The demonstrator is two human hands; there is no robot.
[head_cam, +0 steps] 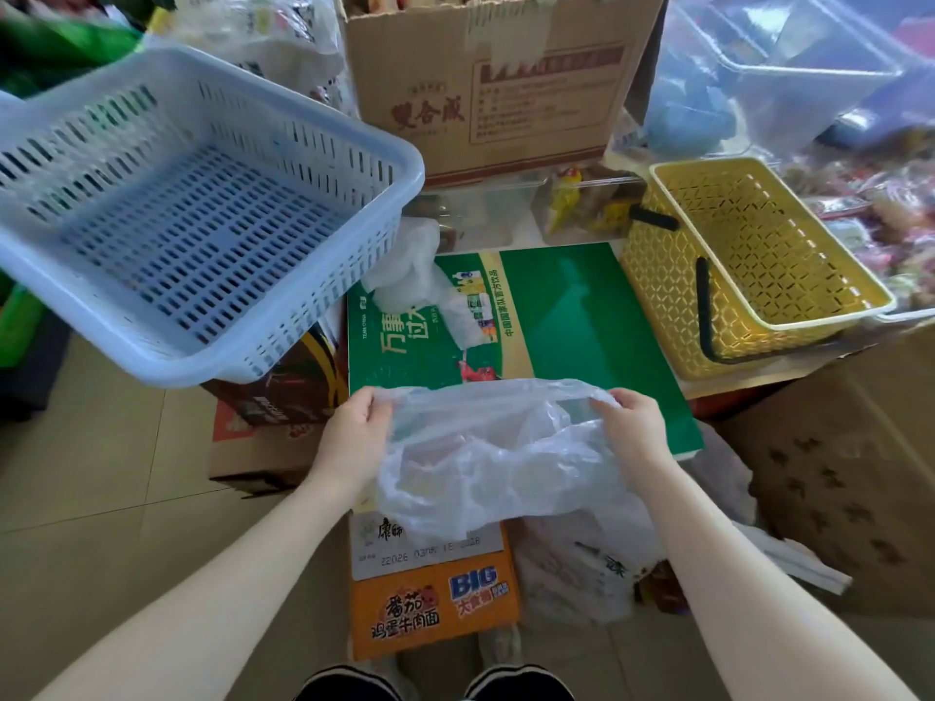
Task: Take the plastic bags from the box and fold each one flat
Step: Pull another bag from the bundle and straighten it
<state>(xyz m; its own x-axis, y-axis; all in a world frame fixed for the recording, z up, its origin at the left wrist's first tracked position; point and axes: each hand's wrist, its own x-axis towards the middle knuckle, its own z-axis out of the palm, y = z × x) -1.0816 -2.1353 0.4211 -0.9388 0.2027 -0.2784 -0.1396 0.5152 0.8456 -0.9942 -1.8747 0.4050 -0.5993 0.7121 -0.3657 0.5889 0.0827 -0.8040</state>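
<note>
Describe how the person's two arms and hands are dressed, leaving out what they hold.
Both forearms are bare up to the frame edge, with no sleeves in view. The left hand and right hand wear no gloves, and no rings, watch or bracelet show on fingers or wrists.

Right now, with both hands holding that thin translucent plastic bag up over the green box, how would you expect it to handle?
The thin translucent plastic bag is probably very floppy: it sags and crumples between the left hand and right hand. It is likely very light, since fingertip pinches at its top edge carry it. Its glossy film may slip, and it will probably spring out of folds on the green box.
</note>
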